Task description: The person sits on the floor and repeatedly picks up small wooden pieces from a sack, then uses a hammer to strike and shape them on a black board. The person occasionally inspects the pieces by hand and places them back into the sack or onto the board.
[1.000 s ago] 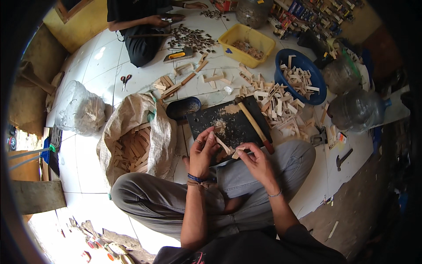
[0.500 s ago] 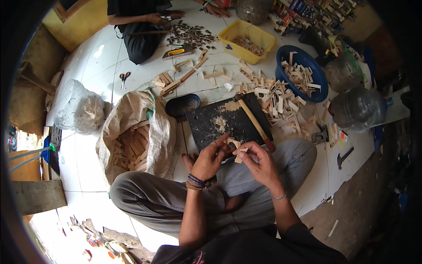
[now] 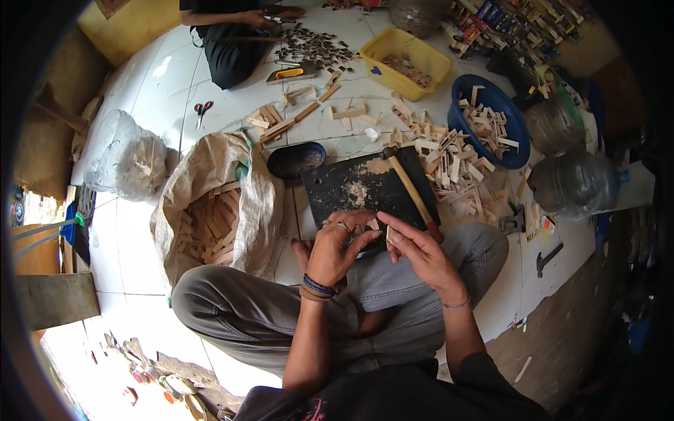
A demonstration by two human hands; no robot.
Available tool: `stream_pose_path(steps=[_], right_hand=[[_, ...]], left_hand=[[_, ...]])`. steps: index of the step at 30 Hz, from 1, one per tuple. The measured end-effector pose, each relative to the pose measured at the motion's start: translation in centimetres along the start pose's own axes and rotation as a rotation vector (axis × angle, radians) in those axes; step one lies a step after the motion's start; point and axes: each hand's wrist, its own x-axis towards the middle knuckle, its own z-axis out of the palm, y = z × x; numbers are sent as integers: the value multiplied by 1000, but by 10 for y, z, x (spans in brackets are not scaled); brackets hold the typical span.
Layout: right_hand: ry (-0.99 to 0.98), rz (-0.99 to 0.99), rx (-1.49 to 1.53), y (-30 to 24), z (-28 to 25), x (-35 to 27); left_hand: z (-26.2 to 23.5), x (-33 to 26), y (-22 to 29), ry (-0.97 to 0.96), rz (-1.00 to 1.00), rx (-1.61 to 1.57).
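Over the near edge of a black board (image 3: 337, 182), my left hand (image 3: 333, 250) is closed around a small wooden piece (image 3: 374, 224), mostly hidden by the fingers. Just beside it, my right hand (image 3: 425, 258) pinches a little wooden block (image 3: 390, 236) between thumb and fingers, its index finger stretched toward the left hand. Pale wood shavings (image 3: 357, 191) lie on the board. A hammer (image 3: 411, 189) with a wooden, red-ended handle rests along the board's right side.
To the left stands a woven sack (image 3: 263, 210) of wood pieces. A dark blue oval dish (image 3: 295, 161) is behind it. Cut wood (image 3: 456, 165) is heaped right, by a blue basin (image 3: 523, 137). A yellow tub (image 3: 421, 88) and another person (image 3: 232, 49) are beyond. Another hammer (image 3: 549, 259) lies right.
My hands have drawn slightly apart, the right index finger straightening. The wooden piece has shifted deeper into the left hand's fingers. The whole view has tilted a little.
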Motion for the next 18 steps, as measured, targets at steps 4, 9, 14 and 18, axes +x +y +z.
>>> stream_pose_path(steps=[4,9,14,18], right_hand=[[124,-47,-54,1,-1,3],[242,12,-17,2,-5,8],[235,38,34,3,-4,9],[284,52,2,5,3,11]], left_hand=[[0,-2,5,-24,-52,-124],[0,-1,7,-78,-72,-152],[5,-4,3,-90,-153,-254],[7,-6,1,-88,-187,-280]])
